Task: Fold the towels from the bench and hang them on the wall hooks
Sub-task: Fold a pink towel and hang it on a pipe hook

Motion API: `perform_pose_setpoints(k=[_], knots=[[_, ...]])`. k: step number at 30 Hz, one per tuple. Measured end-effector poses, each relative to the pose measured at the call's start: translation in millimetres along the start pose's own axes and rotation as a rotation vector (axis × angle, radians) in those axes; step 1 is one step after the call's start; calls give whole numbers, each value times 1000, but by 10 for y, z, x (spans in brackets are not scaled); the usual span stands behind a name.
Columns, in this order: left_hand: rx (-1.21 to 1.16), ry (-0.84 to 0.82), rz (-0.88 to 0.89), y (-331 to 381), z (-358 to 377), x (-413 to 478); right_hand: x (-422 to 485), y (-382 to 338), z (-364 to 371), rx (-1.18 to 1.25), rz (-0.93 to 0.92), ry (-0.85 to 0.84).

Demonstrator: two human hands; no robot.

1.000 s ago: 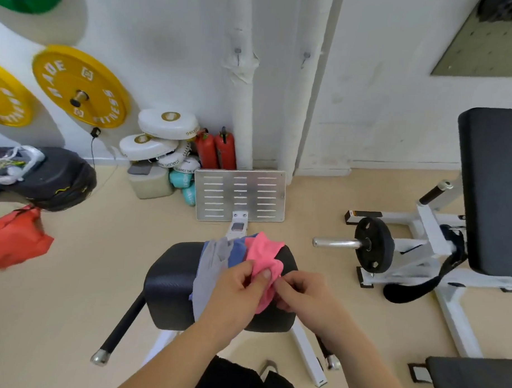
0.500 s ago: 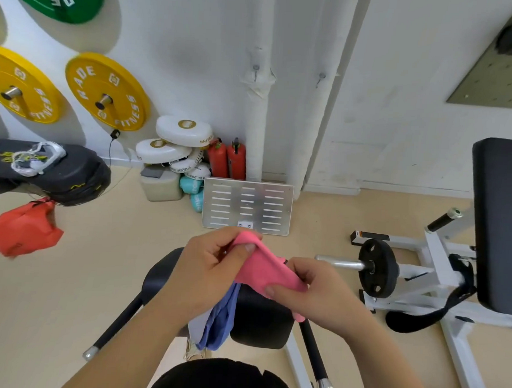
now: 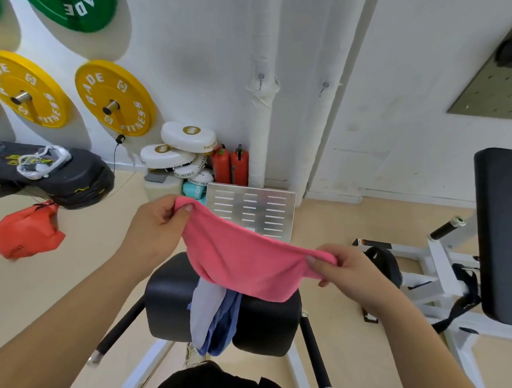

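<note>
**Pink towel opened out above the bench**

Since the earlier frame both hands have drawn apart and lifted, so the cloth that was bunched between them is now spread wide.

1. Black padded bench: stands directly below the work; its top is partly hidden by the cloth.
2. Pink terry towel: held in the air above the far edge of the bench, sagging in the middle, not yet folded.
3. Grey towel and blue towel: draped together over the near edge of the bench, hanging down its front.
4. Left hand: pinches the towel's upper left corner between thumb and curled fingers.
5. Right hand: pinches the opposite corner in the same way.
6. Two small wall hooks: well apart from the towel, both bare.

Caution: the corner grips are shallow. A slack pinch during folding would probably drop one corner, and the trailing hem could drag the draped pair off the bench's near edge.
</note>
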State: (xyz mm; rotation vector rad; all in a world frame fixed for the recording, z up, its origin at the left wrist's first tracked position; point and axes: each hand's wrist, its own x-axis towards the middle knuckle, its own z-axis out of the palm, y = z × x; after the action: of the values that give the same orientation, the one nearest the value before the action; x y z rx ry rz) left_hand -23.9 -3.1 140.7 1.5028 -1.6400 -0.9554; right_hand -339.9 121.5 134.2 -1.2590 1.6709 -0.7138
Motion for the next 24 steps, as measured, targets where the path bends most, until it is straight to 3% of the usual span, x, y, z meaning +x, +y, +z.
perform_pose_setpoints(k=[3,6,14,19,24], knots=[[1,-1,-56,108,-65,314,256,-242,-99,6,-7,167],[-166,16,-104,345,-192,596,510,-579,-214,155,-61,303],[-260,156,136,907,-661,782,565,-1365,-401,283,-322,507],[-221,212,154,754,-829,447,296,-1329,-297,204,-377,433],[-117,184,27,170,-826,-80,93,-839,28,63,-269,185]])
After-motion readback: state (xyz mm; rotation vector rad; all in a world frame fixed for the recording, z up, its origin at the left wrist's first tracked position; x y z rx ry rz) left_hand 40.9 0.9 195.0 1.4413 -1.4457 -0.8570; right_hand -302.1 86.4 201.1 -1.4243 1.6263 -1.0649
